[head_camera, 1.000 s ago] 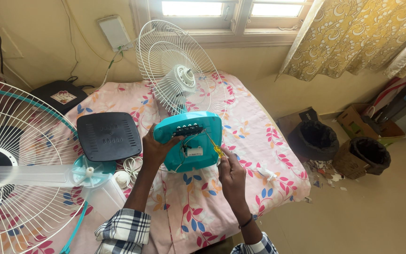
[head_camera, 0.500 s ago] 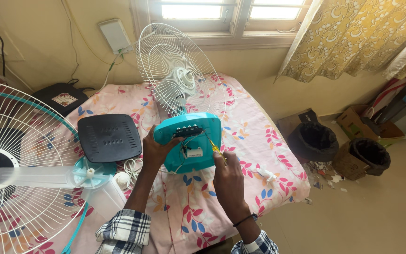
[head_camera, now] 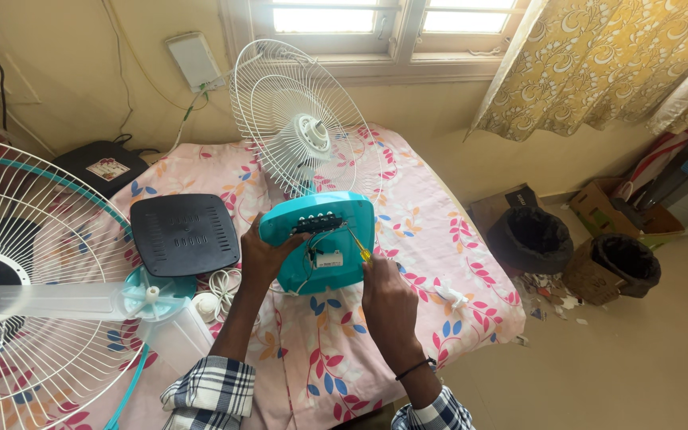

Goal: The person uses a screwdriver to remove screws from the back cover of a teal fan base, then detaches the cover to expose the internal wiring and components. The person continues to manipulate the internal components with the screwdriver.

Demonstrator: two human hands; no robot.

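A turquoise fan base (head_camera: 324,247) is tilted up on the floral-covered table, its open underside with wires and a small white part facing me. My left hand (head_camera: 263,256) grips its left edge. My right hand (head_camera: 384,288) holds a yellow-handled screwdriver (head_camera: 359,245) whose tip is inside the base near the wiring. Behind the base stands a white wire fan guard (head_camera: 304,131) on its motor.
A black square cover (head_camera: 185,232) lies to the left. A second white guard with teal rim (head_camera: 33,263), a clear fan blade (head_camera: 81,299) and a white cord (head_camera: 220,283) sit at the left. Two dark bins (head_camera: 531,239) stand on the floor at the right.
My right hand has shifted slightly up toward the base with the screwdriver. The base and left hand have stayed about where they were.
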